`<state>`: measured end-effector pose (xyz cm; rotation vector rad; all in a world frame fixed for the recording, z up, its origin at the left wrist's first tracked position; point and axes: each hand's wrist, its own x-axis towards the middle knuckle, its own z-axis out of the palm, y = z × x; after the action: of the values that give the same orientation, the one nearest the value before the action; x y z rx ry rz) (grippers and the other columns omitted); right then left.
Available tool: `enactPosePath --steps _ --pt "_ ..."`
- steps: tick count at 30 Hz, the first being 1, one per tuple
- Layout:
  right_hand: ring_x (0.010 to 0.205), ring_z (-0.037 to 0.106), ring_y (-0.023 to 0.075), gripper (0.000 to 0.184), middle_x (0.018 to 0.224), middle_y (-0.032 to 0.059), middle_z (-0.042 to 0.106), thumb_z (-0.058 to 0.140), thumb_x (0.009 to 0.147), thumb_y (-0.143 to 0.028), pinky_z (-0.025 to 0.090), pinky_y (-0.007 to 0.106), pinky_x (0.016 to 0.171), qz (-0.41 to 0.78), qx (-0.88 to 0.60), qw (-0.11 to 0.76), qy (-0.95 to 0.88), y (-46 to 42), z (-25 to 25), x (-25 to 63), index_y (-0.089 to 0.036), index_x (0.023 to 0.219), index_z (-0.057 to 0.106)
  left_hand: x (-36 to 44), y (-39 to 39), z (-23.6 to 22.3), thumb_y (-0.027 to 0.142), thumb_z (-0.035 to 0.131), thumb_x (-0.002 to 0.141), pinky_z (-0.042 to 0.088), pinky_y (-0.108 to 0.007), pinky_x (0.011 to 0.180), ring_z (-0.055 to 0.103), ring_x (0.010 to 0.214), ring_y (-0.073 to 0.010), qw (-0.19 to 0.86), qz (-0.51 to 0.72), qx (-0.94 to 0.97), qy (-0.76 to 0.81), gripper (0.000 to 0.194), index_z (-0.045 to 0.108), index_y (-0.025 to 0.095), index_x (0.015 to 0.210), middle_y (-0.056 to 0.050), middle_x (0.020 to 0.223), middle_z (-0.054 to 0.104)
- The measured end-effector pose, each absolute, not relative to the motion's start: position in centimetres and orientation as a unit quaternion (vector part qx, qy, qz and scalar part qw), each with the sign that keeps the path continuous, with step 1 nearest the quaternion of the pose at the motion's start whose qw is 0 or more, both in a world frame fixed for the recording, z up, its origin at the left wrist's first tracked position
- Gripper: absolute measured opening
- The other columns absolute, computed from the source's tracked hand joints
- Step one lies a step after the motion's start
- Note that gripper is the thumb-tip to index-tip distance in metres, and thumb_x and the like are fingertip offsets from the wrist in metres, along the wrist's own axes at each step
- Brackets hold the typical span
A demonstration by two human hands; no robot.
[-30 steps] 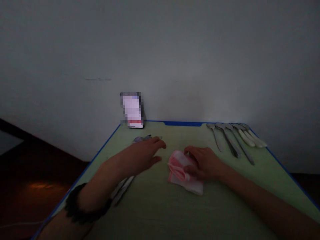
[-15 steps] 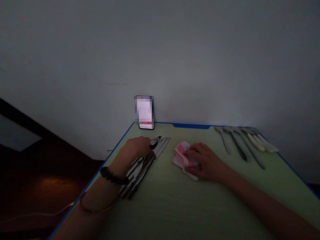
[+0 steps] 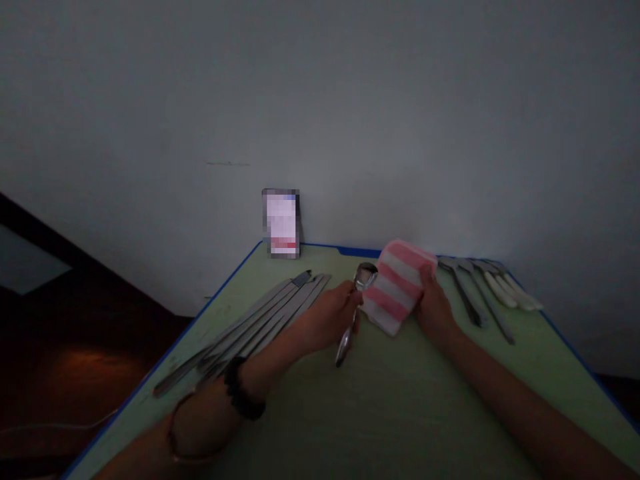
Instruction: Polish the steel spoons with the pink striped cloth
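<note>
My left hand [image 3: 333, 313] is closed around the handle of a shiny metal spoon [image 3: 365, 275], its bowl up and its handle end pointing down toward me. Just right of the spoon, my right hand [image 3: 434, 303] grips a folded cloth [image 3: 397, 283] with pink and white stripes, raised above the table. The cloth's left edge is close to the spoon's bowl; whether they touch I cannot tell. Beneath and left of my left forearm lies a row of metal knives [image 3: 260, 313], partly hidden by the arm.
On the right of the pale green table [image 3: 380, 413] lie several metal utensils [image 3: 470, 293] and white-handled ones [image 3: 507, 290]. A phone [image 3: 283, 223] with a lit, blurred screen leans against the wall [image 3: 400, 133] behind. The table has a blue edge.
My left hand has lifted the spoon from beside the knives and moved right. My right hand has raised the cloth off the table, and it now appears flatter.
</note>
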<state>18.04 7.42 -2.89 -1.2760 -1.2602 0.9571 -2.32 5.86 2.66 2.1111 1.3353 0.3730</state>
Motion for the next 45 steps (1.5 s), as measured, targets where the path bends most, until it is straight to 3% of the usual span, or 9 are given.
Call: enactPosePath --steps 2,7,11,15,25,29,33,41,45 --pt "0.112 0.056 0.0233 0.065 0.130 0.0158 0.052 0.017 0.089 -0.058 0.050 0.038 0.087 0.469 -0.491 0.583 -0.446 7.6 -2.6 17.9 -0.013 0.131 0.036 -1.0 5.5 1.0 0.031 0.026 0.095 0.041 -0.024 0.050 0.059 0.053 -0.0147 0.308 0.174 0.782 0.513 0.028 0.050 0.017 0.090 -0.001 0.062 0.061" --pt "0.115 0.054 0.0213 0.058 0.137 0.0123 0.046 0.022 0.089 -0.054 0.050 0.038 0.087 0.567 -0.430 0.571 -0.409 7.7 -1.7 18.0 -0.016 0.131 0.037 -1.0 5.3 -0.8 0.031 0.035 0.093 0.037 -0.022 0.049 0.052 0.052 -0.0129 0.343 0.226 0.762 0.501 0.021 0.048 0.018 0.104 0.002 0.062 0.056" --pt "0.117 0.052 0.0215 0.059 0.136 0.0106 0.048 0.020 0.088 -0.056 0.048 0.040 0.090 0.564 -0.428 0.565 -0.423 7.7 -1.7 18.3 -0.019 0.130 0.038 -1.4 5.3 -1.3 0.032 0.035 0.093 0.034 -0.018 0.043 0.043 0.045 -0.0091 0.480 0.323 0.678 0.453 0.020 0.039 0.020 0.109 0.008 0.059 0.046" --pt "0.115 0.054 0.0225 0.062 0.132 0.0104 0.051 0.014 0.088 -0.059 0.047 0.042 0.090 0.533 -0.447 0.556 -0.455 7.6 -1.6 18.2 -0.021 0.130 0.038 -1.3 5.3 -1.4 0.030 0.041 0.091 0.035 -0.018 0.045 0.047 0.051 -0.0086 0.513 0.345 0.654 0.436 0.015 0.037 0.021 0.102 0.005 0.069 0.050" --pt "0.112 0.054 0.0252 0.078 0.119 0.0140 0.060 0.003 0.085 -0.062 0.041 0.044 0.094 0.586 -0.416 0.504 -0.479 7.4 -1.1 19.0 -0.013 0.123 0.050 -1.8 5.0 -0.4 0.016 0.047 0.080 0.037 -0.022 0.054 0.048 0.059 -0.0115 0.394 0.222 0.790 0.415 0.018 0.052 0.019 0.098 0.003 0.070 0.053" --pt "0.109 0.056 0.0247 0.053 0.109 0.0119 0.066 0.021 0.090 -0.046 0.042 0.044 0.093 0.644 -0.365 0.533 -0.410 8.3 -2.1 19.3 -0.014 0.113 0.057 -1.8 4.7 -0.3 0.016 0.048 0.080 0.038 -0.023 0.055 0.049 0.059 -0.0121 0.356 0.201 0.814 0.413 0.022 0.053 0.019 0.102 0.002 0.071 0.054" --pt "0.101 0.059 0.0220 0.032 0.102 0.0077 0.068 0.043 0.084 -0.027 0.043 0.039 0.091 0.684 -0.315 0.531 -0.387 8.7 -2.8 19.2 -0.016 0.107 0.061 -1.9 4.4 -0.4 0.016 0.049 0.081 0.040 -0.024 0.057 0.051 0.062 -0.0130 0.333 0.181 0.832 0.405 0.028 0.052 0.019 0.108 0.001 0.077 0.057" --pt "0.084 0.061 0.0164 0.035 0.100 0.0044 0.066 0.067 0.073 -0.025 0.045 0.032 0.079 0.704 -0.329 0.439 -0.451 8.0 -3.1 19.3 -0.022 0.107 0.060 -1.4 4.1 -0.8 0.015 0.038 0.089 0.044 -0.034 0.084 0.055 0.093 -0.0207 0.245 0.180 0.884 0.356 0.026 0.052 0.019 0.110 -0.008 0.104 0.059" --pt "0.072 0.059 0.0158 0.038 0.088 0.0028 0.067 0.071 0.070 -0.031 0.045 0.029 0.066 0.663 -0.383 0.411 -0.495 7.9 -3.2 19.1 -0.022 0.105 0.058 -1.5 4.0 -0.8 0.014 0.040 0.087 0.043 -0.035 0.086 0.054 0.098 -0.0217 0.221 0.169 0.906 0.318 0.026 0.054 0.021 0.108 -0.008 0.108 0.057"
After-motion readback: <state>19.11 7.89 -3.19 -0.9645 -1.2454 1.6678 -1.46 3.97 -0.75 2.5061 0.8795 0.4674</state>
